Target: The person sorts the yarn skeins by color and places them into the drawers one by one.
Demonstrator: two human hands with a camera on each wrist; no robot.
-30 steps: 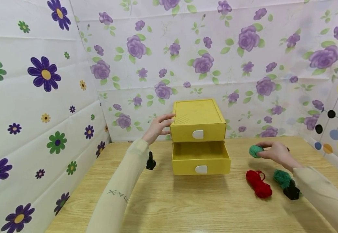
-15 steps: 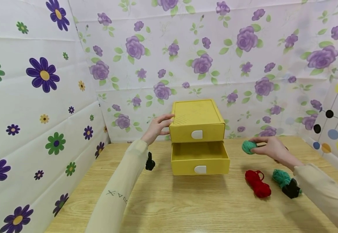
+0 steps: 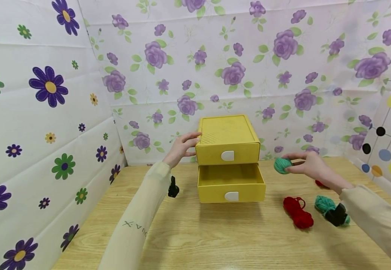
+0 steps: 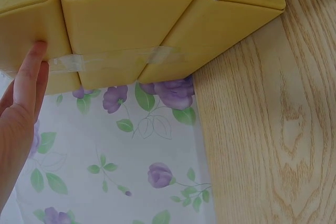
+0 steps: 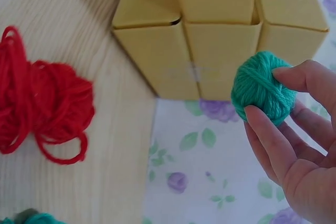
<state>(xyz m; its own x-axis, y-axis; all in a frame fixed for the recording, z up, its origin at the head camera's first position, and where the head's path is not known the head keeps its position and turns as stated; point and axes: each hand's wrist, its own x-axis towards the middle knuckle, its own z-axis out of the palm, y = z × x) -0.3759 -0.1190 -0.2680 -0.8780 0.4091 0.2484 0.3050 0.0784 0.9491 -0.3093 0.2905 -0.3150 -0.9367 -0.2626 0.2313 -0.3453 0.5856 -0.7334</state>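
A yellow drawer box (image 3: 227,129) stands against the back cloth. One drawer (image 3: 232,192) with a white tab is pulled out below the shut top one. My left hand (image 3: 182,148) touches the box's left side; in the left wrist view a straight finger (image 4: 29,74) presses its side wall near a strip of clear tape. Between thumb and fingertips, my right hand (image 3: 311,167) pinches a small ball of green yarn (image 5: 263,88). That ball is held in the air, to the right of the box and apart from it.
A red yarn skein (image 3: 298,212) and a green skein (image 3: 324,204) lie on the wooden table at right, the green one partly behind the black wrist camera (image 3: 336,215). More red yarn (image 3: 321,184) peeks out beside my right forearm. Flowered cloth (image 3: 168,93) encloses the table's back.
My right hand has moved left and slightly up with the green yarn ball, closer to the drawer box. My left hand stays at the box's side.
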